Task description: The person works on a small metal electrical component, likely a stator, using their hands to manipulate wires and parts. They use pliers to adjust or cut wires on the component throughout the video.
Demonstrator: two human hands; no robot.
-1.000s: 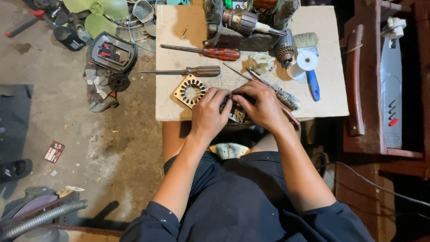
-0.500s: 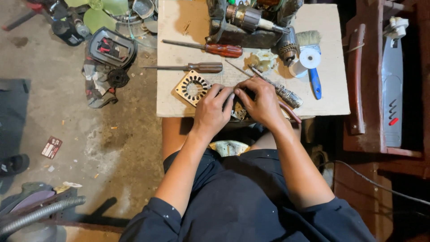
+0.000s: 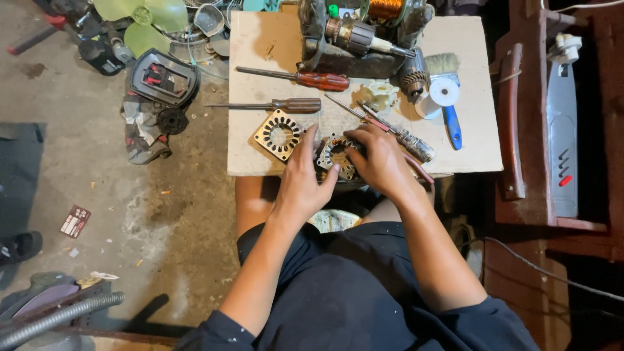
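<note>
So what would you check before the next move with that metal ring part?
1. Both hands on the part: left hand and right hand grip the slotted metal stator ring: ok.
2. Part supported by the pale board table: ok.
3. Second square stator plate lies apart: ok.
4. Brown-handled screwdriver within reach: ok.
5. Winding condition inside the ring: cannot tell.
</note>
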